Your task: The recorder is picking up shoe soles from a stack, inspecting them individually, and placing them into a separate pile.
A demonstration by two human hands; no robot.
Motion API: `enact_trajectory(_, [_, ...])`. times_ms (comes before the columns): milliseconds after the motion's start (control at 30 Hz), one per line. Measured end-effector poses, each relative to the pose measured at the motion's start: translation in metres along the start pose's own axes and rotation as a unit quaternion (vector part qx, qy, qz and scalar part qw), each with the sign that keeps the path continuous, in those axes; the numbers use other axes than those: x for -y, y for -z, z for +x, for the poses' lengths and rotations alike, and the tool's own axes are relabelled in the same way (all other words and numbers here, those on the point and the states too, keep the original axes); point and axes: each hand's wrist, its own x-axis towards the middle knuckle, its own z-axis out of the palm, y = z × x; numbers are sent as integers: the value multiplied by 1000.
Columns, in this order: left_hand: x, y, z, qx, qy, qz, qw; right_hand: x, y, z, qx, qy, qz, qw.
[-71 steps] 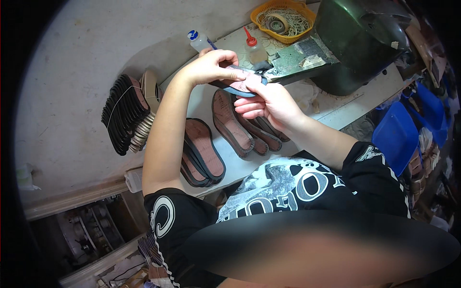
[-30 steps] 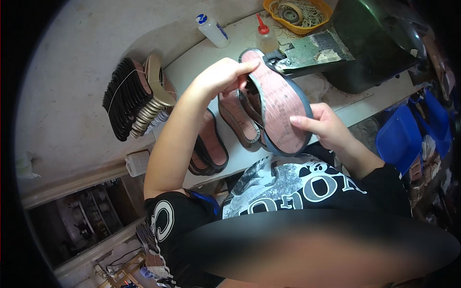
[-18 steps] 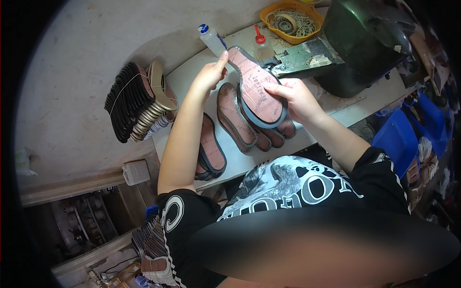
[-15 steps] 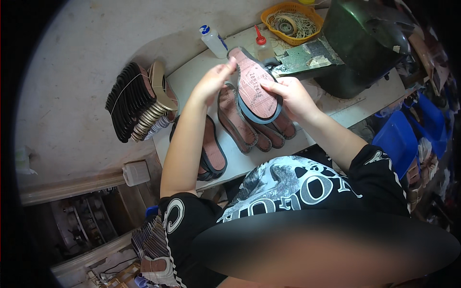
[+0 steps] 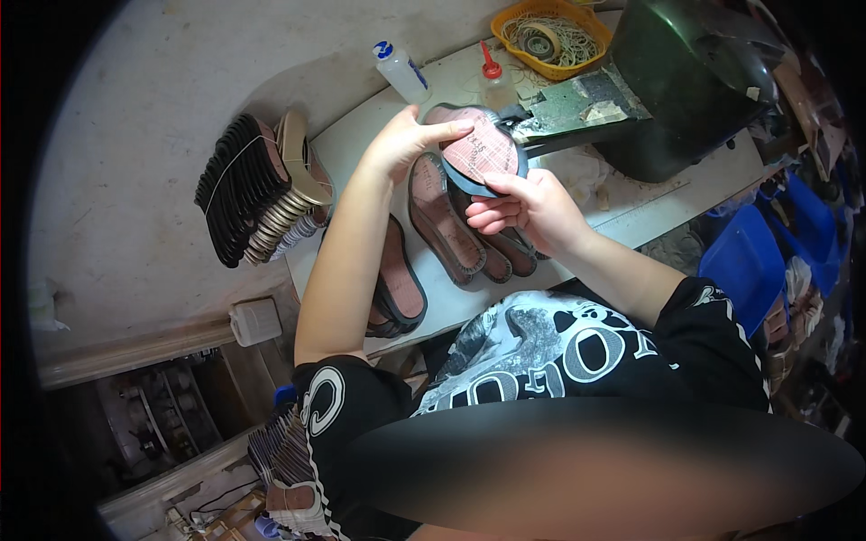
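Note:
A pink-faced shoe insole point(image 5: 481, 155) with a dark rim is raised above the table, its printed face toward me. My left hand point(image 5: 403, 149) grips its far left side, thumb lying across the face and the fingers partly hidden. My right hand point(image 5: 532, 209) pinches the near end, thumb on top and fingers curled underneath. The insole looks bent or tilted, so its face appears short. Below it, several similar pink insoles point(image 5: 439, 221) with stitched-looking dark edges lie overlapping. More dark-rimmed insoles point(image 5: 400, 279) are stacked by my left forearm.
A tied bundle of black and tan insoles point(image 5: 253, 185) stands against the wall at left. Farther back are a white bottle with a blue cap point(image 5: 401, 74), a red-tipped squeeze bottle point(image 5: 495, 81) and a yellow basket of cords point(image 5: 550, 41). A dark green machine point(image 5: 677, 81) stands at right.
The insole has tilted or bent, so its face looks shorter. My left hand has moved right, its thumb now on the face. My right hand has shifted slightly nearer along the near end.

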Motion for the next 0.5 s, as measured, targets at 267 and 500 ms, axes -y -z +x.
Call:
enact_trajectory(267, [-34, 20, 29, 315, -15, 112, 942, 11, 1, 14, -14, 35, 1, 999])
enact_trajectory(500, [-32, 23, 0, 257, 30, 80, 963, 24, -3, 17, -37, 6, -36, 999])
